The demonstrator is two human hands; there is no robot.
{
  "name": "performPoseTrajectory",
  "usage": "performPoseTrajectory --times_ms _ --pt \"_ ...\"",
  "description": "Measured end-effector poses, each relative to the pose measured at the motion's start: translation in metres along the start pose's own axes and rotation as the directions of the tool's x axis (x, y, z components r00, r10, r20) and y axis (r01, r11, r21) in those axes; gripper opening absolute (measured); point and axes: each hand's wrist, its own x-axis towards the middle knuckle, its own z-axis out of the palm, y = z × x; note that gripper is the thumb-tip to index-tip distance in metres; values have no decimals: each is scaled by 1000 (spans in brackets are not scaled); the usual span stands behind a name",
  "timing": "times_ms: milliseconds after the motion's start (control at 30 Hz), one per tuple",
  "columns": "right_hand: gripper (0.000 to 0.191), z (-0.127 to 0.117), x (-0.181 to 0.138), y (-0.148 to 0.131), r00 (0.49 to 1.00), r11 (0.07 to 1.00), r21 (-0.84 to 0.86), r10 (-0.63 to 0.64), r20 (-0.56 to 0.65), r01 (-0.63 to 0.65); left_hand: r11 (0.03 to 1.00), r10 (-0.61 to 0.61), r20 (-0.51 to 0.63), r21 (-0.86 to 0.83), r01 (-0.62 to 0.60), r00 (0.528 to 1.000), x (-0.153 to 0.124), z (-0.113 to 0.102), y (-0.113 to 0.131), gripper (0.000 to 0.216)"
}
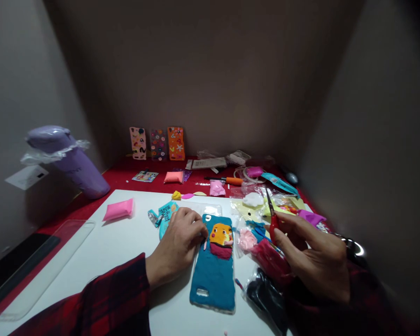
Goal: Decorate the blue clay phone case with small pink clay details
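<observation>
One hand, the left [182, 245], curled its fingers at the upper left edge of a phone case [213, 277]; whether it pinched anything could not be told. Well apart, the right hand [311, 254] was closed around the red handle of a pointed tool [274, 226]. Lying between them on the table [126, 242], the case wore a teal, clay-like coat, with an orange, two-eyed face [220, 232] above a dark red patch [220, 252]. A pink strip [205, 245] lay left of the face. Farther back, three decorated cases [176, 143] stood upright.

The phone case [213, 277] looks matt and clay-like, the bottle [80, 168] smooth, the black packet's wrapping [265, 294] glossy plastic.
</observation>
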Motion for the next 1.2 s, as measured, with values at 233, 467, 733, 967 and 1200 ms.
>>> performPoseTrajectory --times_ms 233,467,733,967,1200 --pt "20 0 0 0 1000 1000 13 14 17 -14 1000 -9 4 -18 9 1000 1 -2 0 17" --pt "21 1 0 0 1000 1000 -6 16 13 -15 999 10 1 -49 -10 1000 -1 -3 -1 21" --pt "20 0 1 0 1000 1000 -1 18 14 -18 997 -14 -9 -79 13 1000 -3 -6 1 25" --pt "19 0 0 0 1000 1000 -12 18 19 -18 996 -22 6 -88 22 1000 -5 -7 2 26" --pt "19 2 -1 1 1000 999 -22 27 -1 -27 995 -20 -1 -96 20 1000 -6 -8 3 21"
